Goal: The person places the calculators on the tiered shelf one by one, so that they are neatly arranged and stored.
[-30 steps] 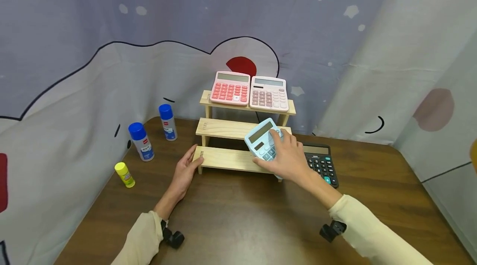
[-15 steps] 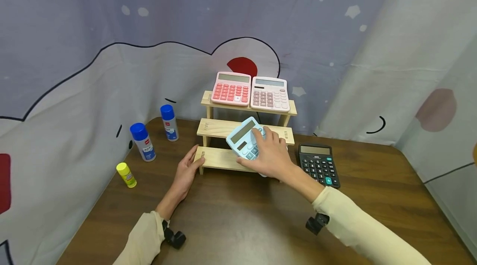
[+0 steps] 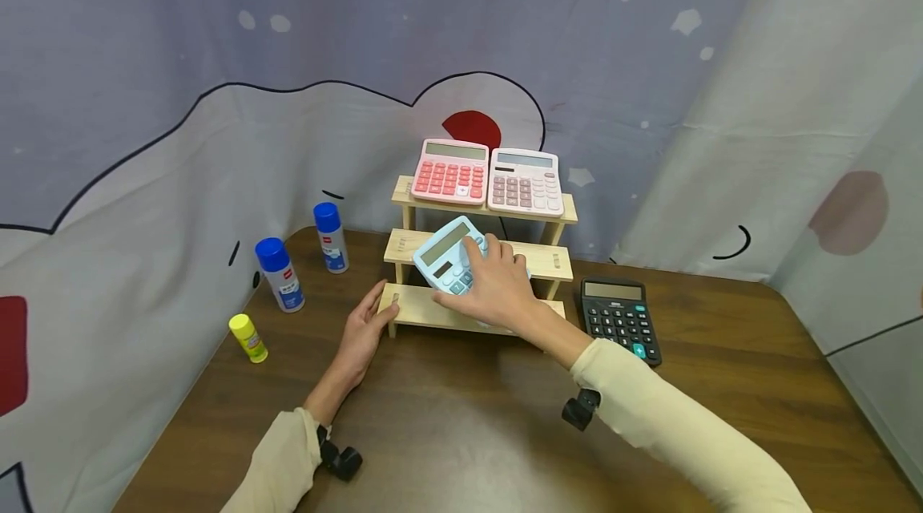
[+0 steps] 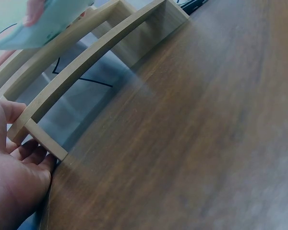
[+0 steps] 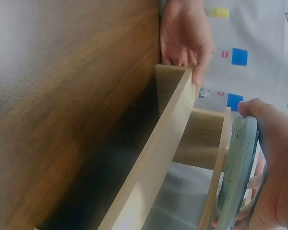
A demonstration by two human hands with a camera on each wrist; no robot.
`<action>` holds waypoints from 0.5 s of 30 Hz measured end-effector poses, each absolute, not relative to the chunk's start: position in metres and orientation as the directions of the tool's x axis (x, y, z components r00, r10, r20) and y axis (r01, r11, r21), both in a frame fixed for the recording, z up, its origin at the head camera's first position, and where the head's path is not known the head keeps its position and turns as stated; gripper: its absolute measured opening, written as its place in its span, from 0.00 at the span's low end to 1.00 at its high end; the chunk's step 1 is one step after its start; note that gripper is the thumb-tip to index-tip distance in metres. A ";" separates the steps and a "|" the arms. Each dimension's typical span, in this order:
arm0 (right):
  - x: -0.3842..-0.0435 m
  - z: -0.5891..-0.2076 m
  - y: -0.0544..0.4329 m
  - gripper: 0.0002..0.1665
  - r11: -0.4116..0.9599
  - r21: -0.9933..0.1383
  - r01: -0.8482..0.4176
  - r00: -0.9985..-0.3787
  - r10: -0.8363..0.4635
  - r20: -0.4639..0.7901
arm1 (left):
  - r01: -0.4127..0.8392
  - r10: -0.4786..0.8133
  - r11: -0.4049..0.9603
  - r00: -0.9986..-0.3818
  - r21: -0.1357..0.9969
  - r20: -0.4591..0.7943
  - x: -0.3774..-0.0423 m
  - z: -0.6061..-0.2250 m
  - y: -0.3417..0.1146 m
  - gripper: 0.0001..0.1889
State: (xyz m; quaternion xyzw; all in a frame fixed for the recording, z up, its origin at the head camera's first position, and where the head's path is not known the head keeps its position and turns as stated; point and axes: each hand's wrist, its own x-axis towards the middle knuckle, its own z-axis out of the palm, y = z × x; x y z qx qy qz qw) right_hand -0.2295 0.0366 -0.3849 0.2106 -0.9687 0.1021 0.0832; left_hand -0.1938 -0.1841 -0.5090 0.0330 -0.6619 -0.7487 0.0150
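Note:
My right hand holds a light blue calculator by its sides, tilted, over the left part of the middle tier. In the right wrist view the calculator shows edge-on, above the boards. With thumb on top and fingers round the end, my left hand grips the left end of the lowest tier of a three-tier wooden display stand; the left wrist view shows the thumb over the board and the fingers below. On the top tier a pink calculator and a pale pink-white calculator lean side by side.
A black calculator lies on the brown table right of the stand. To the left stand two blue-capped spray cans and a yellow glue stick. A printed curtain hangs behind.
My right hand has carried the light blue calculator leftward and slightly up, from the stand's right side to its left part. The left hand keeps its grip on the lowest tier.

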 end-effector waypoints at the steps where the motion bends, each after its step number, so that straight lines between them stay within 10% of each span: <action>1: -0.231 -0.385 0.034 0.60 0.891 -0.165 -0.422 -0.899 -0.388 0.205 | -0.021 -0.065 -0.123 -0.997 0.992 -0.029 -0.194 -0.509 -0.184 0.36; 15: -0.242 -0.386 0.013 0.67 0.938 -0.186 -0.293 -0.950 -0.264 0.166 | -0.036 -0.073 -0.119 -0.996 0.992 -0.045 -0.194 -0.510 -0.184 0.36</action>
